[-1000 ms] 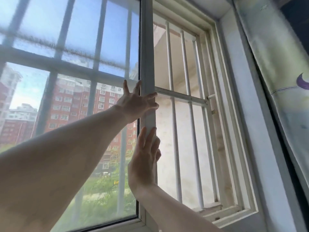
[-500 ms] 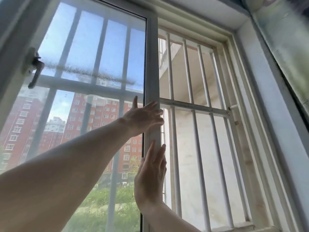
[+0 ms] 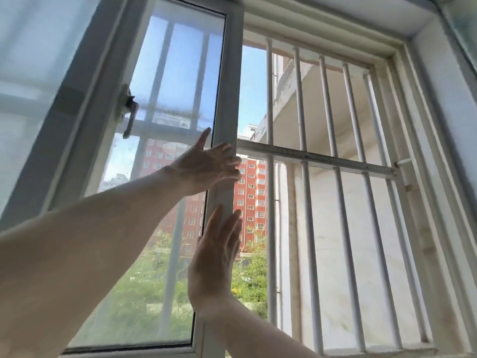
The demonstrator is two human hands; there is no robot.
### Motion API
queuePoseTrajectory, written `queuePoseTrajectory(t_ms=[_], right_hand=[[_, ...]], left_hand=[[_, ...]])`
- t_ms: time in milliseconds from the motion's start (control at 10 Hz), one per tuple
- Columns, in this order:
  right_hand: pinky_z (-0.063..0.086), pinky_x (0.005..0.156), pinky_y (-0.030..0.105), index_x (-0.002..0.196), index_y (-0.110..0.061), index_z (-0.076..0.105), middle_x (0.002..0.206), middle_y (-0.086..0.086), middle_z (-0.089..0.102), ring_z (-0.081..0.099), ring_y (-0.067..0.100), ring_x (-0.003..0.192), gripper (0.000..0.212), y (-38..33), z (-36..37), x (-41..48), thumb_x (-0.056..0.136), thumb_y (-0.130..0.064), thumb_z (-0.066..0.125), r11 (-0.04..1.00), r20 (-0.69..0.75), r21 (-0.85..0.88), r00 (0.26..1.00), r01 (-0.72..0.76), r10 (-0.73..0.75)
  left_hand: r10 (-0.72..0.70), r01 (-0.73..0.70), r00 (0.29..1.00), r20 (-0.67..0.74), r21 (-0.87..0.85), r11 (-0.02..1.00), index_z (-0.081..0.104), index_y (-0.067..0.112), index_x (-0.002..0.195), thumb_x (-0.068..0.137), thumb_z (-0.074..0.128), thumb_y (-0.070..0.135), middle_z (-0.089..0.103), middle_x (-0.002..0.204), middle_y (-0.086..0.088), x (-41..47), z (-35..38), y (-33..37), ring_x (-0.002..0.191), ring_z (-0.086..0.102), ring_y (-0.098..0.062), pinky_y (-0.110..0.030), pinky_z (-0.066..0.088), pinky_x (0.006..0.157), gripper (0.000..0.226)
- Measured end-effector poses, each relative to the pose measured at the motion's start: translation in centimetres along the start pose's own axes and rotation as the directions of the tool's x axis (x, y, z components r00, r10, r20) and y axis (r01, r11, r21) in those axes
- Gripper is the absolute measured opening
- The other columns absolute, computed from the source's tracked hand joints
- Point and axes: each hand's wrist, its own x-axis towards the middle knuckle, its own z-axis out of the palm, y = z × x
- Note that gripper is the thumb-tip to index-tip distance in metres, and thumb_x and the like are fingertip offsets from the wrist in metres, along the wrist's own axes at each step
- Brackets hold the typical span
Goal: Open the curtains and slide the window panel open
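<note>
The sliding window panel (image 3: 178, 81) is a white-framed glass pane, and its right stile (image 3: 228, 81) stands left of an open gap. My left hand (image 3: 206, 164) reaches up to that stile at mid height, fingers hooked round its right edge, thumb pointing up. My right hand (image 3: 215, 254) lies lower on the same stile, flat with fingers straight and together, palm against the frame. A sliver of the pale curtain (image 3: 468, 29) shows at the top right corner, pulled aside.
White security bars (image 3: 307, 228) with a horizontal rail (image 3: 317, 158) fill the open gap on the right. A latch handle (image 3: 128, 112) sits on the grey frame left of the pane. A pale, blurred surface (image 3: 28, 73) covers the far left. Red apartment blocks and trees lie outside.
The panel has slid left with both hands on its stile, and the open gap on the right is wider. The latch handle and left frame have come into view.
</note>
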Motion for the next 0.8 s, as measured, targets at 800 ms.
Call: queuePoseTrajectory(t_ms=[800], right_hand=[[-0.019,0.114,0.041,0.146,-0.023,-0.028,0.151,-0.005,-0.038,-0.033,0.016,0.14,0.088,-6.6,-1.6,-0.6,0.088,0.012,0.028,0.971,0.301,0.02,0.925,0.238,-0.233]], left_hand=[[-0.389,0.369,0.83,0.401,0.13,0.92,0.002,0.04,0.151,0.095,0.007,0.06,-0.002,0.161,0.008,-12.1,-2.4,-3.6,0.148,-0.012,-0.022,-0.062,-0.012,0.113,0.06]])
